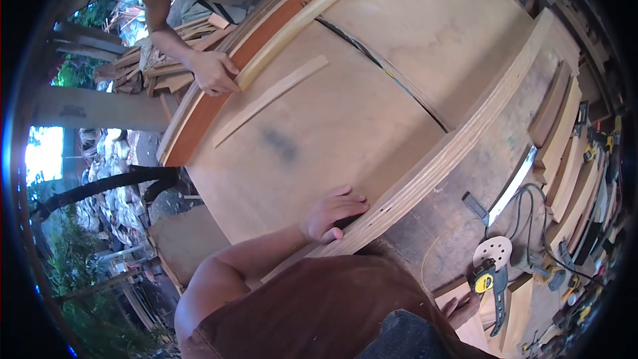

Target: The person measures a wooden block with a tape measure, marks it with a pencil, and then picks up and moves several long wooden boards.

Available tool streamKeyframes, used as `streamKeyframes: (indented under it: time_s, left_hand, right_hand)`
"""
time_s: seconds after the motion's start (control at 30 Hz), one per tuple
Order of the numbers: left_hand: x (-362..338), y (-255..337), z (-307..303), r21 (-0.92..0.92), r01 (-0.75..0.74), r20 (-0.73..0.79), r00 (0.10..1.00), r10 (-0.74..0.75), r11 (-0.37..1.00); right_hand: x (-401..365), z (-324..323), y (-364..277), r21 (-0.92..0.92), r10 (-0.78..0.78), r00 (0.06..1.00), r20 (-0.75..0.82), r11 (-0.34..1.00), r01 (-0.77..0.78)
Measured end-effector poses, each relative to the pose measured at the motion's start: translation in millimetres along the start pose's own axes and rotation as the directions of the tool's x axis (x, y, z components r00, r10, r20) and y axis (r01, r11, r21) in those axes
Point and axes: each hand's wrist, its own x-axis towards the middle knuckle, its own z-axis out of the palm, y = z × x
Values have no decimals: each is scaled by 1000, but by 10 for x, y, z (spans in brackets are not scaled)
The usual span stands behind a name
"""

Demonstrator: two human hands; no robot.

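My left hand (334,214) lies with its fingers stretched out on the wide wooden panel (299,119). It touches the inner side of a long, curved strip of layered wood (435,173) along the panel's near edge. Lower right, my right hand (464,310) has its fingers at a yellow and black tape measure (484,282) and appears to grip it; part of this hand is hidden. A round sanding disc (492,250) with holes is just beyond the tape measure. A thin loose wood strip (272,100) lies on the panel.
Across the panel, another person's hands (214,73) hold a pale strip (299,30) against a curved, reddish-brown edge piece (256,50). A dark gap (385,70) crosses the panel. Right of me are a metal square (512,186), a cable (545,226) and stacked curved wood pieces (558,126).
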Motion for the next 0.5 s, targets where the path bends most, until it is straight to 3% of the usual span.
streamKeyframes:
  time_s: [0.5]
  left_hand:
    - [-29, -26, 27, 34, -30, -26, 999, 31, 999]
  right_hand:
    - [-25, 42, 31, -30, -19, 999, -46, 999, 18]
